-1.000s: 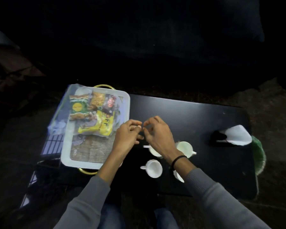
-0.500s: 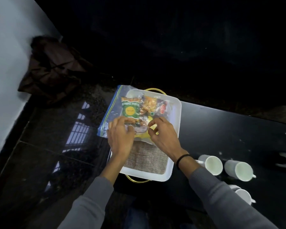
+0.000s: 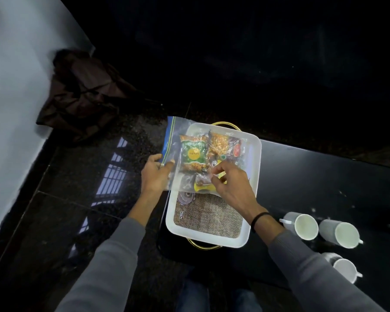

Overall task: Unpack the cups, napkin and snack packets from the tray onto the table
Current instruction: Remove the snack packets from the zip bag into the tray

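A white tray (image 3: 254, 152) with gold handles is seen at the left end of a black table (image 3: 313, 176), its left rim lying close to the table's edge. A clear zip bag (image 3: 178, 131) of snack packets (image 3: 193, 153) lies across the far half of the tray, and its blue-striped zip edge overhangs the tray's left rim toward 9 o'clock, past the table's edge and above the dark polished floor (image 3: 77, 199). That overhanging edge is gripped by the left hand (image 3: 154, 176), thumb on top and fingers closed underneath. The bag's near edge is pinched between the thumb and fingertips of the right hand (image 3: 231, 185), which is held over the middle of the tray; a black band (image 3: 259, 219) is worn on that wrist.

The near half of the tray is taken up by a woven burlap mat (image 3: 208, 216); a small round object at its far-left corner cannot be identified.

Three white cups (image 3: 301, 225) are lying on their sides on the table at 3 to 4 o'clock from the tray, apart from its right rim. Bare table surface is left open beyond the tray toward 2 o'clock.

A crumpled brown cloth (image 3: 81, 95) is seen on the floor at 10 o'clock, against a pale wall (image 3: 14, 109).
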The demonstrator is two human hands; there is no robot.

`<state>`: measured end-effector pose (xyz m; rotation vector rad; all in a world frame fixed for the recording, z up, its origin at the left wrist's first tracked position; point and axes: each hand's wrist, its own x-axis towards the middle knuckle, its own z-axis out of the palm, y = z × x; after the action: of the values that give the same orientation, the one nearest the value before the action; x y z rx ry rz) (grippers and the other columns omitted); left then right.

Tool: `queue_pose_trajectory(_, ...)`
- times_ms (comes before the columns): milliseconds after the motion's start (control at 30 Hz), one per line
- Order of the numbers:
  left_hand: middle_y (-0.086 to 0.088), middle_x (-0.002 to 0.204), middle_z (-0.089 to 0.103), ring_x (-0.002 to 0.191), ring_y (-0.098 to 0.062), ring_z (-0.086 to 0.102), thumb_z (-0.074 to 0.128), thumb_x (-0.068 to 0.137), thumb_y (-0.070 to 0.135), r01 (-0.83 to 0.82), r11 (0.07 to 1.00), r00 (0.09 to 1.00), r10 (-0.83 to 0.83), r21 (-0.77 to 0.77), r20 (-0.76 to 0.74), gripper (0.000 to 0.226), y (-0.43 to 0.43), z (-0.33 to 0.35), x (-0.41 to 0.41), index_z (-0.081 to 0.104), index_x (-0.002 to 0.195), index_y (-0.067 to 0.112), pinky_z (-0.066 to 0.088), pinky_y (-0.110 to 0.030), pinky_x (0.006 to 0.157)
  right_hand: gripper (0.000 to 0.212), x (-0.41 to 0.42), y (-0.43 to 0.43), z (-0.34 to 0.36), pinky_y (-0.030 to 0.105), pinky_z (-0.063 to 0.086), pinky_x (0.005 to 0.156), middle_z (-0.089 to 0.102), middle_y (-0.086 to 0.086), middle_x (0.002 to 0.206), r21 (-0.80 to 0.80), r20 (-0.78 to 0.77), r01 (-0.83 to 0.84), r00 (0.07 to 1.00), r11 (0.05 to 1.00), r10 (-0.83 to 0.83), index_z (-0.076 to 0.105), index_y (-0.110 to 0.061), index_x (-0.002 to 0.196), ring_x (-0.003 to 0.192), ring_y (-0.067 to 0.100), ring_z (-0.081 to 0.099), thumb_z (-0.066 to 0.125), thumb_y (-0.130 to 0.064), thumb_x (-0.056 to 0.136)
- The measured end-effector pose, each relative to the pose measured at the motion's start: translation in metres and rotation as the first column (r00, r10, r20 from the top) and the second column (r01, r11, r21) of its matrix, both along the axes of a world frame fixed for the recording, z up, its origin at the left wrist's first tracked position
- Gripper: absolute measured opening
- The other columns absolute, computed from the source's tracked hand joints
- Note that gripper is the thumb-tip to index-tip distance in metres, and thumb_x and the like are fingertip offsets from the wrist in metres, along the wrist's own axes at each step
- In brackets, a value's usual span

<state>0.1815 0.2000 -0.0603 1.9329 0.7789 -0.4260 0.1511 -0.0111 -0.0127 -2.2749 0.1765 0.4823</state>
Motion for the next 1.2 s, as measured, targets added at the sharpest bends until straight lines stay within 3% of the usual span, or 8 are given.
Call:
queue_pose_trajectory(167,0.000,0.112,0.070,0.084,-0.013,0.069,0.072,0.089,0.025,0.000,0.987,0.990,0.023,-0.161,0.142,0.049,-0.022,0.032,-0.020,0.058,0.137,0.026,0.060,-0.036,0.068,0.015,-0.001,0.007,0.023,0.019,0.050,0.065,0.064,-0.006,0.103,0.150,-0.036,0.037,0.999,0.988,-0.032,0.062,-0.014,0.105,0.074,0.009,0.066,0.060,-0.028,0.099)
queue_pose_trajectory(333,0.012,0.088,0.076,0.078,-0.011,0.075,0.063,0.082,0.052,0.244,0.941,0.959,-0.198,-0.235,0.205,0.032,-0.061,0.075,-0.051,0.061,0.112,0.062,0.064,-0.038,0.069,0.064,-0.004,0.014,0.054,0.037,0.058,0.082,0.065,-0.007,0.109,0.228,-0.152,0.112,0.985,0.967,-0.078,0.056,-0.018,0.119,0.094,0.015,0.069,0.054,-0.073,0.087)
queue_pose_trajectory(433,0.015,0.071,0.072,0.068,-0.007,0.069,0.058,0.073,0.057,0.350,0.915,0.929,-0.311,-0.201,0.202,0.023,-0.075,0.089,-0.063,0.063,0.093,0.066,0.056,-0.034,0.066,0.054,-0.003,0.008,0.066,0.050,0.056,0.078,0.066,0.000,0.092,0.203,-0.200,0.176,0.970,0.963,-0.135,0.059,-0.008,0.104,0.083,0.023,0.068,0.058,-0.060,0.087)
queue_pose_trajectory(600,0.011,0.100,0.074,0.096,-0.013,0.067,0.059,0.084,0.028,0.455,0.874,0.825,-0.485,0.169,0.289,0.023,-0.081,0.112,-0.078,0.075,0.100,0.031,0.053,-0.033,0.082,0.026,-0.009,-0.009,0.089,0.041,0.044,0.063,0.055,0.006,0.071,0.017,-0.077,-0.021,0.997,1.000,0.022,0.050,-0.007,0.079,0.070,0.028,0.052,0.049,-0.024,0.100)
queue_pose_trajectory(767,-0.003,0.125,0.061,0.111,-0.025,0.058,0.075,0.074,0.016,0.272,0.548,0.654,-0.708,0.791,0.266,0.059,-0.082,0.148,-0.074,0.057,0.130,0.016,0.047,-0.037,0.089,0.020,-0.017,-0.026,0.125,0.034,0.041,0.057,0.062,0.006,0.081,-0.209,0.140,-0.155,0.972,0.966,0.186,0.058,-0.010,0.102,0.074,0.031,0.059,0.043,-0.024,0.102)
queue_pose_trajectory(867,-0.006,0.134,0.058,0.116,-0.025,0.056,0.072,0.078,0.037,0.267,0.457,0.611,-0.761,0.849,0.217,0.068,-0.091,0.176,-0.067,0.051,0.140,0.017,0.043,-0.039,0.095,0.019,-0.019,-0.040,0.152,0.038,0.047,0.060,0.062,0.004,0.081,-0.245,0.226,-0.178,0.945,0.953,0.235,0.061,-0.014,0.101,0.077,0.032,0.061,0.045,-0.024,0.100)
queue_pose_trajectory(1000,-0.005,0.077,0.070,0.086,-0.028,0.068,0.079,0.080,0.021,0.291,0.459,0.512,-0.816,0.840,0.269,0.013,-0.104,0.204,-0.060,0.073,0.090,0.014,0.041,-0.055,0.105,0.018,-0.025,-0.053,0.178,0.042,0.055,0.070,0.070,0.002,0.089,-0.260,0.298,-0.158,0.925,0.953,0.235,0.065,-0.020,0.104,0.085,0.028,0.065,0.052,-0.025,0.094)
queue_pose_trajectory(1200,-0.003,0.078,0.073,0.085,-0.025,0.070,0.064,0.088,0.013,0.296,0.554,0.654,-0.711,0.778,0.258,0.019,-0.131,0.231,-0.073,0.071,0.105,0.016,0.027,-0.048,0.112,0.016,-0.059,-0.067,0.199,0.022,0.051,0.066,0.064,-0.003,0.091,0.012,0.509,0.081,0.857,0.997,-0.076,0.063,-0.016,0.094,0.079,0.011,0.060,0.069,-0.030,0.092)
